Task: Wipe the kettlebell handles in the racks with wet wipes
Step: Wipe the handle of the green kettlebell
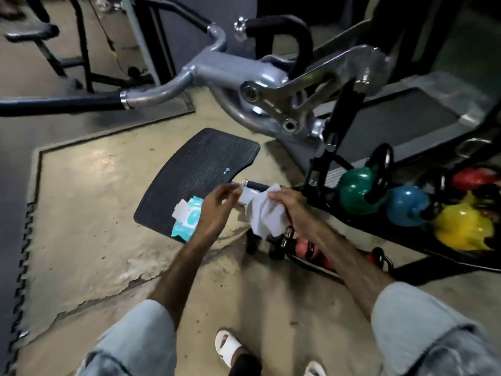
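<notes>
Both hands are working one wet wipe (264,213): my right hand (291,206) is gripping its bulk, my left hand (217,206) is pinching a corner, spreading it out. Wipe pack (187,218) is sitting on the black mat (200,169). Kettlebells in the rack (320,169) — green (355,191), blue (406,204), yellow (461,226) — handles aren't being touched yet; judging wiping is all ahead.

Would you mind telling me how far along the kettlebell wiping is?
Done: a wet wipe is out of the pack. In hand: the right hand grips it, the left hand pinches an edge. Left: the kettlebells in the rack, none being touched.
</notes>
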Demonstrator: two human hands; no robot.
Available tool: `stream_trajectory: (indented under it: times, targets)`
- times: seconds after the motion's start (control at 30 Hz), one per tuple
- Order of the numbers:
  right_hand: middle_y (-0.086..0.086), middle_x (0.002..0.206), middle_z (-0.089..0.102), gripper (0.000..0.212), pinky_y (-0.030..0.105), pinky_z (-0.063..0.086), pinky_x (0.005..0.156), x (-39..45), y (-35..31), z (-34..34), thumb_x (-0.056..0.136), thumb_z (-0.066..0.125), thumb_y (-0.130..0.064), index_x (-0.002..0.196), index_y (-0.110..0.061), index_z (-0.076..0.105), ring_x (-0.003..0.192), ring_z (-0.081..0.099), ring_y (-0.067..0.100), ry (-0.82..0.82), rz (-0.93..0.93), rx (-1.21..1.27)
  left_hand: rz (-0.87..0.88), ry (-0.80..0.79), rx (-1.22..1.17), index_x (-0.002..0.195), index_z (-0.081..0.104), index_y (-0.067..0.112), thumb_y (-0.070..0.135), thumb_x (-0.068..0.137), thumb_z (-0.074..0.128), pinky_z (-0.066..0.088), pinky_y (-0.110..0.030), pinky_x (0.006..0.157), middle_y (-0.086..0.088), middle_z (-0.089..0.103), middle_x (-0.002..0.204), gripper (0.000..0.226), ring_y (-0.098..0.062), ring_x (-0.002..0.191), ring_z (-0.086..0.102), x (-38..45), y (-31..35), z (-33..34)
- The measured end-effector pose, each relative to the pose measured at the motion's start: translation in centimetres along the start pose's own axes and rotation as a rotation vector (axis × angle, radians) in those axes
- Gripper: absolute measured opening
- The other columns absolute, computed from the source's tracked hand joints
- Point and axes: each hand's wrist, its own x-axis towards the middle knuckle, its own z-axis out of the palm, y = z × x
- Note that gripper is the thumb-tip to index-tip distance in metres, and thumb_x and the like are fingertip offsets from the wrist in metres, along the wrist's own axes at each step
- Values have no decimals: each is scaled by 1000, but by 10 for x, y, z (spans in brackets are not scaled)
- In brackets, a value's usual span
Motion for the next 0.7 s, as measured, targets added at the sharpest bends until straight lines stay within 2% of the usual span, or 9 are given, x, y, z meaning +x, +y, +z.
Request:
stream_trajectory:
  times: [0.1, 0.2, 0.23, 0.33, 0.43, 0.53, 0.6, 0.67, 0.7]
  targets:
    - [10, 82, 67, 13, 30, 43, 70, -29, -5, -32, 86, 62, -24, 82, -15, 69, 77, 60, 21, -35, -19, -88, 41, -358, 34, 104, 65, 13, 23, 89, 65, 53, -22, 77, -5, 70, 100, 18, 0, 86, 63, -24, 29, 37]
    - [0, 77, 68, 17, 30, 44, 72, -62, -7, -74, 90, 64, -26, 81, -12, 68, 75, 60, 13, -23, -77, -216, 105, -482, 134, 95, 68, 12, 47, 81, 70, 47, -31, 74, -12, 71, 94, 38, -5, 83, 59, -52, 51, 80]
    - [-5, 74, 67, 17, 26, 45, 72, -71, -6, -89, 91, 64, -25, 79, -14, 68, 73, 59, 8, 19, -109, -236, 90, -487, 116, 91, 70, 11, 46, 82, 69, 46, -30, 72, -7, 72, 86, 36, -4, 80, 58, -61, 58, 94]
    - [-8, 73, 63, 16, 19, 42, 62, -113, -3, -145, 90, 67, -32, 84, -16, 68, 70, 56, 5, 193, -179, -397, 87, -476, 76, 72, 66, 6, 20, 90, 64, 41, -18, 57, 12, 63, 60, 22, 3, 61, 53, -98, 80, 140]
    - [-7, 93, 68, 23, 25, 51, 73, -138, 5, -183, 87, 69, -36, 101, -18, 67, 85, 63, 9, 371, -186, -467, 79, -384, 83, 72, 68, 17, 21, 89, 63, 42, -24, 58, 6, 62, 64, 19, -9, 62, 55, -113, 88, 169]
    - [-3, 97, 64, 18, 23, 50, 78, -167, 3, -210, 88, 69, -29, 102, -18, 66, 88, 59, 11, 571, -392, -605, 37, -235, 60, 77, 67, 18, 24, 90, 61, 44, -26, 56, 3, 62, 66, 16, -13, 64, 57, -127, 100, 198]
    - [-3, 97, 66, 18, 13, 50, 72, -181, -2, -219, 92, 66, -28, 106, -17, 68, 80, 60, 4, 503, -396, -541, 39, -172, 47, 83, 67, 17, 24, 92, 59, 43, -24, 54, 7, 62, 68, 14, -9, 63, 57, -135, 109, 213]
    - [-7, 102, 66, 26, 4, 46, 59, -185, -3, -222, 94, 62, -33, 116, -19, 65, 75, 60, -6, 316, -219, -341, 9, -180, -22, 86, 67, 16, 23, 93, 57, 42, -24, 50, 5, 64, 69, 14, -11, 63, 59, -140, 119, 228]
    - [-8, 106, 66, 29, 6, 46, 60, -181, -2, -224, 94, 60, -38, 118, -22, 64, 80, 61, -5, 240, -133, -242, -8, -193, -47, 88, 67, 15, 23, 94, 57, 44, -26, 51, 2, 66, 72, 15, -15, 65, 60, -140, 123, 235]
